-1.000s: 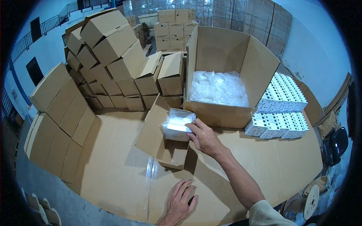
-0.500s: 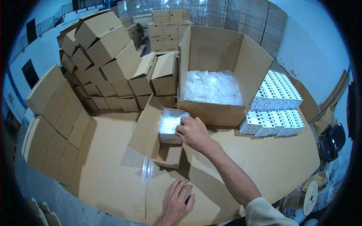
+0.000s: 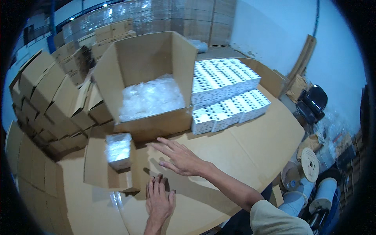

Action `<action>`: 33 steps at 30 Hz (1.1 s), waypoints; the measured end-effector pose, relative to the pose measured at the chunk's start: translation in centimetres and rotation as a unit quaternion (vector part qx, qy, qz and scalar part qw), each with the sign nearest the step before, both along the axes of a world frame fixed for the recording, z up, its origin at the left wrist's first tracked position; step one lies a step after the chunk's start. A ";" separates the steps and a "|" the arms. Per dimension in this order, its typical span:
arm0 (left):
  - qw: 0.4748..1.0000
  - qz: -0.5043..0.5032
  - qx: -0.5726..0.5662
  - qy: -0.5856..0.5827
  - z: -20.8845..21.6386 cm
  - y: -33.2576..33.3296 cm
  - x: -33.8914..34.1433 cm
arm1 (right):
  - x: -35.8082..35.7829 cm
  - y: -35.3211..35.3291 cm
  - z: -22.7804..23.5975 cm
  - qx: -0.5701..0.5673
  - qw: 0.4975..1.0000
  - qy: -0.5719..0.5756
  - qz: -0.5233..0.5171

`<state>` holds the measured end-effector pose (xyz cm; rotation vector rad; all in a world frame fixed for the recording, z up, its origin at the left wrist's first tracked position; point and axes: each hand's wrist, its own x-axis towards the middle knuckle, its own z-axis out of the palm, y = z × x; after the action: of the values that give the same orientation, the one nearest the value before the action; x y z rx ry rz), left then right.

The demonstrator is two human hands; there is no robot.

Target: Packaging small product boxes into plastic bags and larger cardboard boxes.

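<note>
My right hand (image 3: 181,158) hovers over the cardboard-covered table, fingers spread and holding nothing. To its left stands a small open carton (image 3: 94,166) with a white block in clear plastic wrap (image 3: 118,150) inside; the hand is apart from both. My left hand (image 3: 159,197) rests on the table just in front of the carton's near right corner, its fingers stretched out and nothing in them. Beyond my hands stands a large open carton (image 3: 160,123) holding a heap of clear plastic bags (image 3: 150,98).
Small white boxes with dark marks (image 3: 227,80) are stacked in rows at the back right. Brown cartons (image 3: 47,94) pile up at the left. Past the table's right edge are a black chair (image 3: 313,102) and several spools (image 3: 309,164) on the floor.
My right hand has let go of the wrapped block and drawn out of the small carton to the right. The view has turned to the right. The left hand still lies on the table.
</note>
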<state>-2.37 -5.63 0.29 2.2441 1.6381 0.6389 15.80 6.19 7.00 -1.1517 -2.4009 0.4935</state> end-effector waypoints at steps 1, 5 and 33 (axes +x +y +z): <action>1.000 -0.012 0.008 -0.004 -0.3 1.1 0.4 | 1.6 -0.3 -0.7 0.009 1.000 -0.016 -0.010; 1.000 -0.008 0.025 0.011 -0.5 5.0 2.6 | 8.5 -1.7 -1.9 -0.021 0.998 -0.045 -0.050; 0.976 -0.051 0.177 0.118 1.6 11.7 5.9 | 46.9 12.6 2.8 0.164 0.869 0.010 -0.467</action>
<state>3.53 6.09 1.89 2.7322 1.6032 0.7067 62.70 18.80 9.83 -1.8891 -1.5175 -0.2168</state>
